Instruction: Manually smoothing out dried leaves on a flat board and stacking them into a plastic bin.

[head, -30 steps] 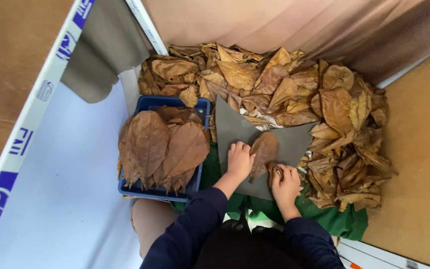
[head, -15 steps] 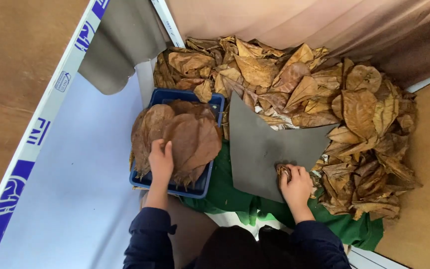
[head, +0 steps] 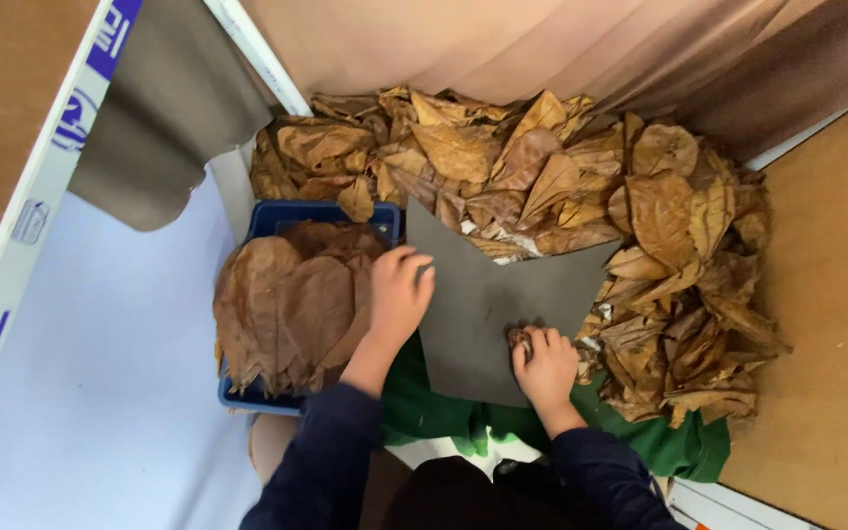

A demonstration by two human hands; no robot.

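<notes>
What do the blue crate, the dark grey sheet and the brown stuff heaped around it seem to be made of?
Blue crate: likely rigid plastic, with smooth, evenly coloured walls.
Dark grey sheet: matte, flat, cleanly cut edges; possibly card or rubbery mat.
Brown heap: dried leaves, curled and veined.

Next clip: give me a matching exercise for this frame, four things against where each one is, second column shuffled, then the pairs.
Things
1. left hand
2. right hand
3. blue crate
4. loose pile of dry leaves

Places
A. curving round the far and right sides of the grey sheet
B. on the near part of the grey sheet, with a brown scrap at its fingers
C. over the right edge of the stacked flat leaves
D. left of the grey sheet, holding the stacked flat leaves

Pairs: 1-C, 2-B, 3-D, 4-A
</notes>
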